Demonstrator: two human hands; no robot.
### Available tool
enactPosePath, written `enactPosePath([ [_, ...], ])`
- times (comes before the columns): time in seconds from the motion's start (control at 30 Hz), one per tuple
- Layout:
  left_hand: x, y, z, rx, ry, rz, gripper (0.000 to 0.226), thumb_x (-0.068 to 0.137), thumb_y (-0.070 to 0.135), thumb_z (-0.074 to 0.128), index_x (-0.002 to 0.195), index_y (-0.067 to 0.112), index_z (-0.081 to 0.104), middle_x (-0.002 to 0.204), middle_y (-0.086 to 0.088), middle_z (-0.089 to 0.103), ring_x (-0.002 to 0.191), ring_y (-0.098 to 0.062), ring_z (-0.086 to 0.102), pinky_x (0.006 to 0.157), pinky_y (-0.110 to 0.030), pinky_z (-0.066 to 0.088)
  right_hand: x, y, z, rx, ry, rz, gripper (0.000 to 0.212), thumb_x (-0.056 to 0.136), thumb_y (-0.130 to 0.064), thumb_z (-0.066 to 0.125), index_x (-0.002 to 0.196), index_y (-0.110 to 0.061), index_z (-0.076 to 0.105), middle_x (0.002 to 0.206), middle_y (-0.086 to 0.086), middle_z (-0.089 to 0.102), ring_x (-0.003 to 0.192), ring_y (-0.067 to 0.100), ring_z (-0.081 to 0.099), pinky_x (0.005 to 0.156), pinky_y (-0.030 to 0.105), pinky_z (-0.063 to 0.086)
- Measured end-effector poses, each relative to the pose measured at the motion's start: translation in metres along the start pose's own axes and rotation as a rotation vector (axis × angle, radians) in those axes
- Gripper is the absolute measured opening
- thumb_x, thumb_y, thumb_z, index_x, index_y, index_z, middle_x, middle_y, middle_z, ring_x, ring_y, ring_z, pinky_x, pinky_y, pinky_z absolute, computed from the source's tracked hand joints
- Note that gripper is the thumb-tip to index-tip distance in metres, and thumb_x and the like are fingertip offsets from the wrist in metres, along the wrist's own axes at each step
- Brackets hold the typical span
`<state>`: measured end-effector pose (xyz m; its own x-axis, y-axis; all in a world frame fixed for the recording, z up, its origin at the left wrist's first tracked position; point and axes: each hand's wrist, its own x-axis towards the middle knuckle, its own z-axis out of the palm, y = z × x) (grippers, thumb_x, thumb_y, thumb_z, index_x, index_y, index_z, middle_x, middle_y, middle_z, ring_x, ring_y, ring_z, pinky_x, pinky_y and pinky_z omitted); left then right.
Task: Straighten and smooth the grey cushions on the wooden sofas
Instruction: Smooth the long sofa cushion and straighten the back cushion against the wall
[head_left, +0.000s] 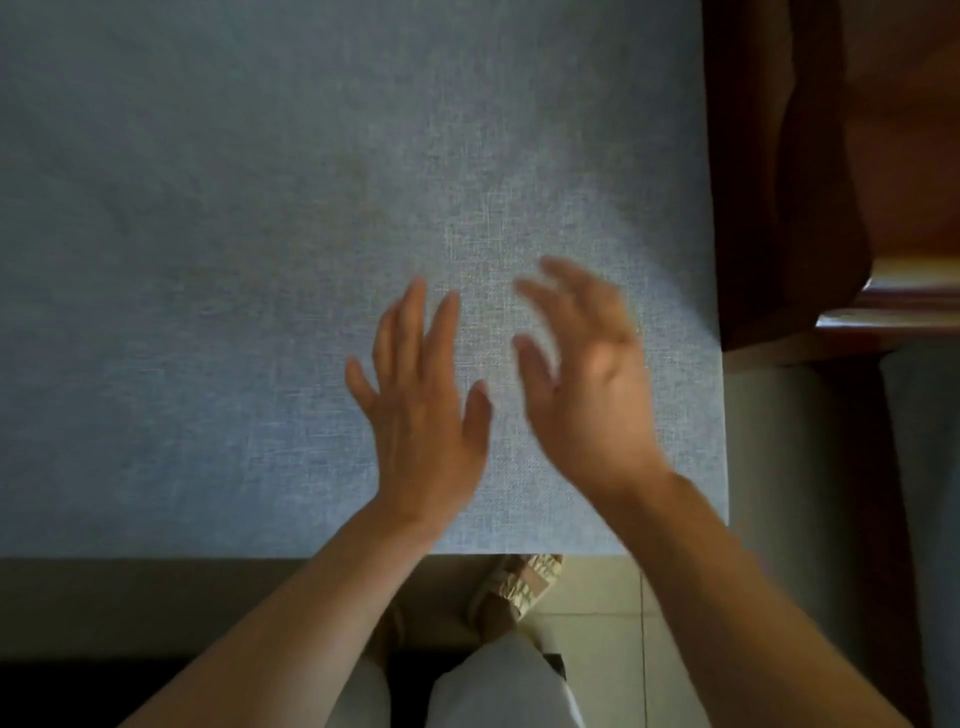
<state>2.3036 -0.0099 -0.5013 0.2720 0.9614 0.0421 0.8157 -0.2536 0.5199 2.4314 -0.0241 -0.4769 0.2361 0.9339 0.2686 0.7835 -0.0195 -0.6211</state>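
Both grips are released: the left hand (421, 415) lies flat on the grey cushion (260, 234) at lower centre, probably to smooth it. The right hand (587, 384) beside it is blurred, fingers spread, holding nothing.

Pale tiled floor (597, 623), a woven sandal (524, 582) on it, light trousers (493, 686) below.
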Motion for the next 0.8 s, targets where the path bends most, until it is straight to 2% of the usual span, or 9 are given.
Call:
enactPosePath([
  [0.1,-0.001,-0.005,0.039,0.025,-0.014,0.067,0.059,0.097,0.034,0.040,0.151,0.019,0.020,0.159,-0.001,0.012,0.147,-0.021,0.010,0.112,-0.058,0.000,-0.009,0.043,-0.006,-0.059,0.174,0.044,0.044,0.096,-0.018,0.050,0.136,-0.001,0.049,0.142,0.018,0.044,0.133,0.035,0.040,0.106,0.051,0.036],
  [0.2,-0.029,-0.038,0.083,0.303,-0.320,0.134,0.061,0.097,0.049,0.025,0.152,0.025,0.015,0.161,-0.002,0.008,0.148,-0.025,0.004,0.111,-0.067,0.014,-0.085,0.090,0.034,-0.410,-0.303,0.069,0.066,0.097,-0.049,0.030,0.154,-0.022,0.012,0.161,0.007,0.008,0.148,0.030,0.007,0.113,0.060,0.018],
  [0.27,-0.031,-0.037,0.089,0.314,-0.355,0.110,0.061,0.095,0.047,0.030,0.151,0.024,0.020,0.161,-0.003,0.010,0.148,-0.026,0.004,0.110,-0.068,0.015,-0.105,0.109,0.038,-0.450,-0.428,0.080,0.068,0.095,-0.051,0.040,0.153,-0.023,0.021,0.161,0.004,0.012,0.148,0.028,0.006,0.114,0.059,0.013],
  [0.33,-0.014,-0.009,0.073,0.167,-0.248,0.131,0.060,0.095,0.044,0.031,0.149,0.019,0.024,0.160,-0.003,0.014,0.147,-0.023,0.006,0.112,-0.065,0.011,-0.080,0.099,0.017,-0.235,-0.252,0.130,0.060,0.089,-0.031,0.062,0.142,-0.009,0.044,0.154,0.012,0.032,0.144,0.032,0.023,0.111,0.061,0.025],
  [0.47,0.035,0.031,0.069,-0.071,0.038,0.190,0.059,0.094,0.038,0.038,0.149,0.021,0.023,0.158,0.001,0.018,0.147,-0.018,0.012,0.114,-0.049,-0.005,-0.002,0.088,-0.005,-0.111,0.259,0.047,0.041,0.094,-0.014,0.052,0.133,0.000,0.051,0.145,0.017,0.041,0.138,0.035,0.033,0.109,0.057,0.031],
  [0.6,0.057,0.005,0.124,0.239,-0.218,0.135,0.061,0.092,0.043,0.034,0.149,0.023,0.028,0.159,0.000,0.019,0.147,-0.023,0.015,0.111,-0.061,0.018,0.001,0.132,0.052,-0.485,-0.227,0.154,0.061,0.096,-0.040,0.031,0.152,-0.017,0.018,0.160,0.007,0.012,0.147,0.025,0.008,0.117,0.052,0.013],
  [0.67,0.074,0.005,0.125,0.200,-0.266,0.119,0.056,0.093,0.033,0.040,0.147,0.019,0.035,0.157,-0.002,0.025,0.145,-0.024,0.022,0.109,-0.064,0.025,0.019,0.129,0.050,-0.445,-0.375,0.309,0.059,0.098,-0.038,0.034,0.153,-0.021,0.018,0.161,0.004,0.006,0.148,0.022,0.001,0.120,0.043,0.005],
  [0.73,0.111,0.023,0.103,0.097,-0.071,0.194,0.055,0.087,0.024,0.049,0.140,0.012,0.045,0.151,-0.007,0.038,0.138,-0.026,0.036,0.104,-0.068,0.028,0.063,0.109,0.020,-0.292,-0.225,0.266,0.050,0.097,-0.024,0.047,0.144,-0.012,0.039,0.157,0.013,0.024,0.145,0.030,0.020,0.117,0.046,0.022],
  [0.8,0.160,0.033,0.072,0.064,0.192,0.204,0.056,0.086,0.027,0.043,0.141,0.012,0.043,0.150,-0.008,0.038,0.138,-0.025,0.034,0.105,-0.061,0.017,0.117,0.086,-0.007,-0.139,0.174,0.093,0.041,0.091,-0.013,0.052,0.131,-0.005,0.055,0.145,0.020,0.041,0.136,0.036,0.037,0.110,0.051,0.033],
])
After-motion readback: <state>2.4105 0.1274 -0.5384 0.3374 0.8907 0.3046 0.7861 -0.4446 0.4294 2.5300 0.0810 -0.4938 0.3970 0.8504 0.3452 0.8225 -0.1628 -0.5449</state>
